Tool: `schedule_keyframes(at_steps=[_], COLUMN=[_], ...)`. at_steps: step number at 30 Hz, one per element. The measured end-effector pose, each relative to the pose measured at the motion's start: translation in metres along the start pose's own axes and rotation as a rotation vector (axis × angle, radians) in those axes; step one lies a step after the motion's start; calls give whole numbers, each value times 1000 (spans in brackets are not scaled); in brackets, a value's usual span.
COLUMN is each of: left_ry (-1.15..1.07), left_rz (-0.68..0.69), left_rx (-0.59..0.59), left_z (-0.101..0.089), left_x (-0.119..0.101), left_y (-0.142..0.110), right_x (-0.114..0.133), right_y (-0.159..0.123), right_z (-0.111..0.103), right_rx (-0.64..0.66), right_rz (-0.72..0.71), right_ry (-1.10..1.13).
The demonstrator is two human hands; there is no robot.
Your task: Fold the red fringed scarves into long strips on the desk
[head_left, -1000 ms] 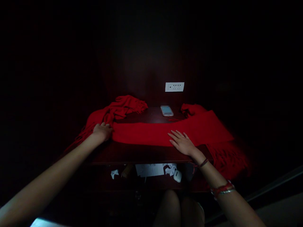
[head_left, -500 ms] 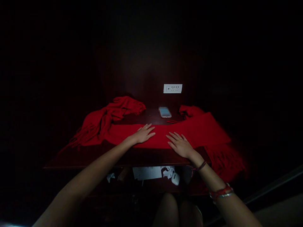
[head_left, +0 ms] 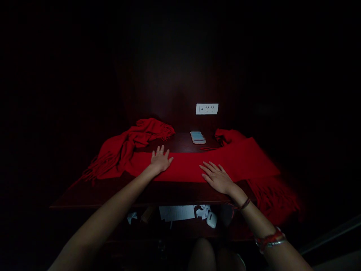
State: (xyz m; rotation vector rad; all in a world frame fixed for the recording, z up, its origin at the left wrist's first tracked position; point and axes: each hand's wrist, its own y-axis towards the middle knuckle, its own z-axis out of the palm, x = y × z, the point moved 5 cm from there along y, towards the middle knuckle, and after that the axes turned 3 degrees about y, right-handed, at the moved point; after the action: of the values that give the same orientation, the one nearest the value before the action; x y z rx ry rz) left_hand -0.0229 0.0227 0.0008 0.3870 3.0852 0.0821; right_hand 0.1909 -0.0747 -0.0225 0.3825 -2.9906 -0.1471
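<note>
A red fringed scarf [head_left: 186, 165] stretches across a dark wooden desk, its middle stretch flat in a long band. My left hand [head_left: 161, 160] lies on the left part of that band, fingers spread. On the band's right part rests my right hand [head_left: 216, 177], palm down with its fingers apart. To the left the scarf is bunched and wrinkled, with tassels trailing toward the desk's front edge. At the right it lies wider, and its fringe hangs over the edge.
Behind the scarf lies a phone [head_left: 197, 137], its screen blurred. A white socket panel [head_left: 207, 109] is on the back wall. Under the desktop, an open shelf holds paper [head_left: 177, 213], crumpled tissue [head_left: 202, 211] and a white earbud case [head_left: 211, 219]. The surroundings are very dark.
My left hand moved from the scarf's bunched left side inward along the band, then slightly back left with fingers spread. My right hand has stayed in place on the scarf.
</note>
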Motion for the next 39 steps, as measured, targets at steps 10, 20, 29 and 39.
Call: schedule_keyframes(at_steps=[10,20,29,39], left_ry=[-62,-2,-9,-8], left_rz=[339,175,172,172], left_rx=[54,55,82,86], left_z=[33,26,35,33], left_x=[-59,-43,-38,-40], left_y=[13,11,19,19], right_x=[7,32,-58,-70], right_y=[8,73,40,16], right_z=[-13,3,-20,-54], right_rx=[53,98,114,-164], right_rz=[-6,14,212,274], right_ry=[81,93,-207,-263])
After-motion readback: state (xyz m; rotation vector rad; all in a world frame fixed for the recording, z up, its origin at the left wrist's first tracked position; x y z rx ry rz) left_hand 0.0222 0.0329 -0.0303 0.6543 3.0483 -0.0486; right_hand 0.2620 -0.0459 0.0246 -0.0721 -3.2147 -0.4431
